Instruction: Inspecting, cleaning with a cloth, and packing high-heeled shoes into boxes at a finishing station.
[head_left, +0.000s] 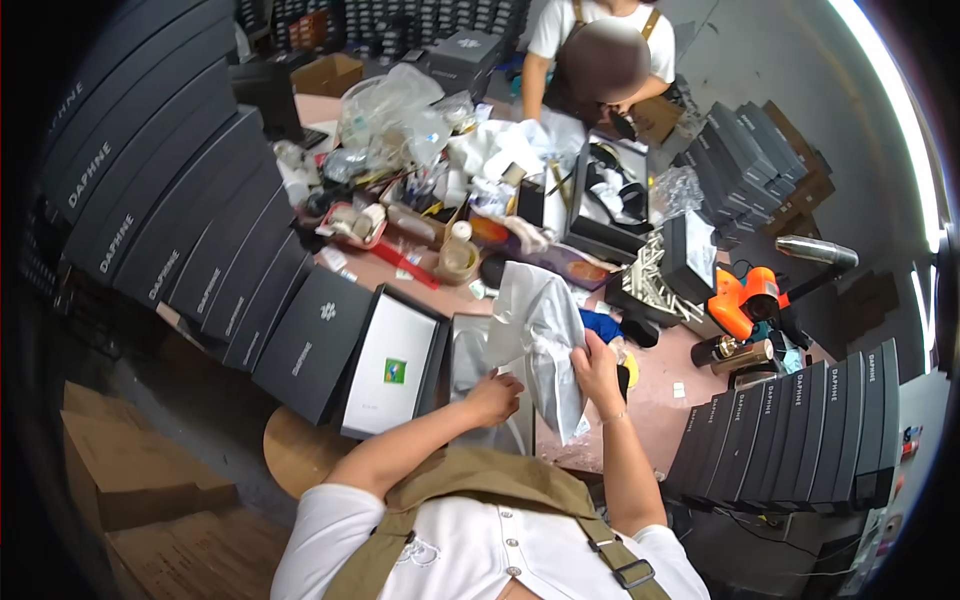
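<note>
- Far left, I see the leaning row of dark flat boxes (190, 200) stacked on edge along the surface (660, 400); a nudge from an elbow could, I judge, tip them like dominoes.
- Just right of them the open box with a white insert (390, 365) lies at the near edge of the surface, partly over it; it looks easy to knock off.
- My left hand (495, 397) rests on the open grey box (478, 370), fingers curled at the lower corner of the white plastic bag (540, 340); how tightly they hold it I cannot tell.
- My right hand (598, 370) has its fingers closed on the bag's right side. The bag stands up over the box, near centre. Thin film like this may tear or slip, I think, if the two hands pull against each other.
- Right, an orange tool (745, 297) and a small bronze cylinder (742, 354) sit close by; a swinging bag could topple the cylinder.
</note>
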